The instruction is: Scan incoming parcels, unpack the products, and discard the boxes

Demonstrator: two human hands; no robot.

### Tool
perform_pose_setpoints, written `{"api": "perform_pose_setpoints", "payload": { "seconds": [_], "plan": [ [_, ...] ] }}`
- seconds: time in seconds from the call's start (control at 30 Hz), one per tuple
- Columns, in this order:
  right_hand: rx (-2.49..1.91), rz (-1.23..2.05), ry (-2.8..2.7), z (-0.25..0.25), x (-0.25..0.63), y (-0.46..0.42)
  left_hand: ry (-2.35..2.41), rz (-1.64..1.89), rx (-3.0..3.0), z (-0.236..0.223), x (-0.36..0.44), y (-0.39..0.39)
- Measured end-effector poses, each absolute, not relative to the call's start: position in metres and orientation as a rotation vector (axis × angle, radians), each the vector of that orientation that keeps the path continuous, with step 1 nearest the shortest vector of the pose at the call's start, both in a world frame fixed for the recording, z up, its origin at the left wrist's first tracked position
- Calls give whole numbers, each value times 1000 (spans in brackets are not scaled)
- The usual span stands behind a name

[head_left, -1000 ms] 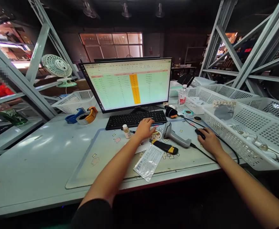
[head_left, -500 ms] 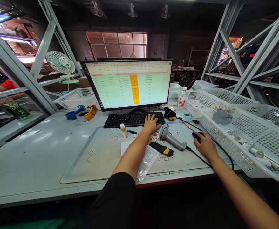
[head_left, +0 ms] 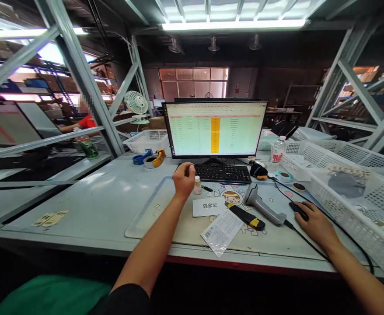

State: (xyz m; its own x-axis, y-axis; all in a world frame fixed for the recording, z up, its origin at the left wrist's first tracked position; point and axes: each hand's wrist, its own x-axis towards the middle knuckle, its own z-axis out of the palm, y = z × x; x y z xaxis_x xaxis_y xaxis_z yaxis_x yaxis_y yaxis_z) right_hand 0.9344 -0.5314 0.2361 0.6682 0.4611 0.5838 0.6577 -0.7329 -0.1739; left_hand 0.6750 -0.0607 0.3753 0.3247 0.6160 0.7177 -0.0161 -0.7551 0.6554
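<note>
My left hand [head_left: 183, 180] hovers by the left end of the black keyboard [head_left: 223, 173], fingers loosely bent, thumb apart, nothing seen in it. Just right of it stand a small bottle [head_left: 197, 186] and a dark marker [head_left: 207, 188]. On the desk mat, my right hand [head_left: 317, 224] is wrapped over a black computer mouse [head_left: 298, 210]. Between my hands lie a grey barcode scanner [head_left: 264, 205], a black-and-yellow utility knife [head_left: 246, 216], a white card [head_left: 208, 207] and a printed clear packet [head_left: 223, 232]. A monitor [head_left: 192, 131] behind the keyboard shows a spreadsheet with an orange column.
White plastic baskets [head_left: 329, 192] line the right side, near a water bottle [head_left: 277, 151]. Tape dispensers [head_left: 154, 159], a basket [head_left: 146, 141] and a small fan [head_left: 136, 103] are at back left. Metal posts frame the desk. Another person in a red top [head_left: 87, 121] is beyond the left post.
My left hand has lifted off the keyboard's right part and moved left, to beside the small bottle. My right hand stays on the mouse. The view has turned left and tilted up.
</note>
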Motion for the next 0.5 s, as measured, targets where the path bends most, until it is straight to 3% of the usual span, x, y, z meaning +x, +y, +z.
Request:
{"api": "perform_pose_setpoints", "payload": {
  "seconds": [0.17,0.5],
  "plan": [
    [-2520,-704,-859,234,940,-535,851,1229,1775,337,664,-10],
    [-2503,-641,-855,233,949,-538,742,890,1873,295,681,-5]
  ]
}}
